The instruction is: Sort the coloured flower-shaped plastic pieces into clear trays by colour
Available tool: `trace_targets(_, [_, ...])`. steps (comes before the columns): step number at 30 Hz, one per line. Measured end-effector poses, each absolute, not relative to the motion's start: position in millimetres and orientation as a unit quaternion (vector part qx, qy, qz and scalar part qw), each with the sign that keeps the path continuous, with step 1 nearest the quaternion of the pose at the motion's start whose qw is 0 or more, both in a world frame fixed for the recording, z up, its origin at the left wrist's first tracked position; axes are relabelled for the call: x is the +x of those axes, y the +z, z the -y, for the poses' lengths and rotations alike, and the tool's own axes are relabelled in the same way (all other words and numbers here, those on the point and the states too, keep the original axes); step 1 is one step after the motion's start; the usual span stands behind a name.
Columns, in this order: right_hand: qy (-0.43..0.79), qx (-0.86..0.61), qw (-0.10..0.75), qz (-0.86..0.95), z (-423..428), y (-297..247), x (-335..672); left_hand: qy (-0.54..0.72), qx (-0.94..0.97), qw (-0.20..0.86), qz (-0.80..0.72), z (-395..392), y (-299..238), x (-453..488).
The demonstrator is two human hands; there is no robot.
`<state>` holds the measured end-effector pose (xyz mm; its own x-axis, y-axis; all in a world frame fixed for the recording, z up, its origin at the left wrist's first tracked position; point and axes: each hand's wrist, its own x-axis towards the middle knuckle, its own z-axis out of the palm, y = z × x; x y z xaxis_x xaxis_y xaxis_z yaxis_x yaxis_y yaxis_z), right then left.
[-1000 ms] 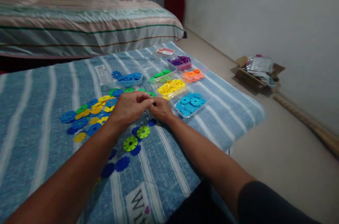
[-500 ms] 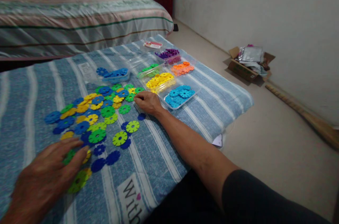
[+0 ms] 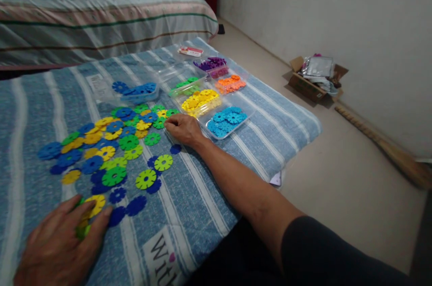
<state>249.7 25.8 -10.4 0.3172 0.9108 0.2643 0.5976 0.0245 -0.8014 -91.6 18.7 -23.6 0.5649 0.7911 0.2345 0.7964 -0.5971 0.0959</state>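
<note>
Many flat, notched plastic discs lie in a loose spread on the striped blue cloth (image 3: 202, 214). My left hand (image 3: 60, 241) is low at the front left, thumb and fingers apart, reaching over a yellow disc (image 3: 96, 205) and a green disc (image 3: 83, 231) partly hidden under its fingers. My right hand (image 3: 185, 129) rests at the right edge of the spread, fingers curled together beside a green disc (image 3: 159, 123). What its fingertips hold, if anything, is hidden. Dark blue discs (image 3: 136, 205) and a lime disc (image 3: 146, 179) lie between the hands.
Clear plastic boxes hold sorted discs: light blue (image 3: 227, 121), yellow (image 3: 200, 100), orange (image 3: 230, 83), purple (image 3: 211, 64), green (image 3: 185, 85) and blue (image 3: 140, 91). A cardboard box (image 3: 308, 88) stands on the floor by the wall. Behind is a covered bed (image 3: 101, 29).
My left hand has moved down, away from the main pile, with the yellow and green discs by its fingers shifted. My right hand stays at the pile's edge. The view has shifted slightly.
</note>
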Motion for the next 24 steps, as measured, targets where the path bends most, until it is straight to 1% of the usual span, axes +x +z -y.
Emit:
trace_targets(3, [0.179,-0.681,0.447,0.552,-26,-9,250,-0.151,-0.893,0.002,0.424,-16,-24,-90])
trace_targets(12, [0.186,-0.686,0.440,0.549,-24,-7,250,-0.177,-0.888,-0.021,0.423,-10,-30,-88])
trace_targets(24, [0.190,-0.689,0.430,0.551,-24,-4,250,-0.193,-0.885,-0.053,0.421,13,-6,-58])
